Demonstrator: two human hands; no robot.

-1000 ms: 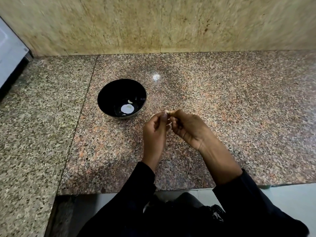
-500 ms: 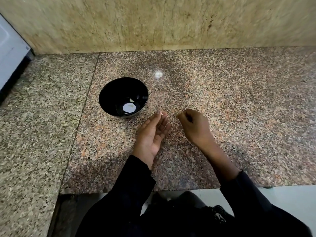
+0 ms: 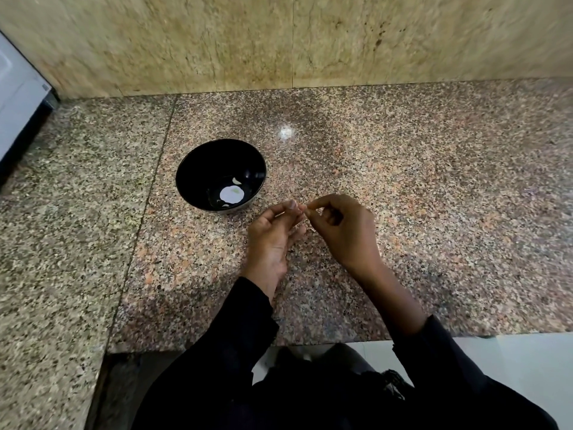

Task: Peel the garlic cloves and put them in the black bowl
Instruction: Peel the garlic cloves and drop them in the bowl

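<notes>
- Both hands have come back together just right of the black bowl (image 3: pixel 198 169): my left hand (image 3: pixel 270 235) and right hand (image 3: pixel 342 231) pinch something tiny at their fingertips, probably a garlic clove (image 3: pixel 303 208); peeling resumes.
- Inside the bowl, one peeled clove (image 3: pixel 236 180) lies.

This looks like a home kitchen. A speckled granite counter (image 3: pixel 403 187) runs in an L shape, with a seam between two slabs just left of the black bowl (image 3: pixel 220 175). Behind the bowl, beige stone tiles (image 3: pixel 279 41) with some stains cover the wall. Far to the left of the bowl stands a white appliance (image 3: pixel 15 97). In front of the counter edge, a pale tiled floor (image 3: pixel 527 367) shows.
</notes>
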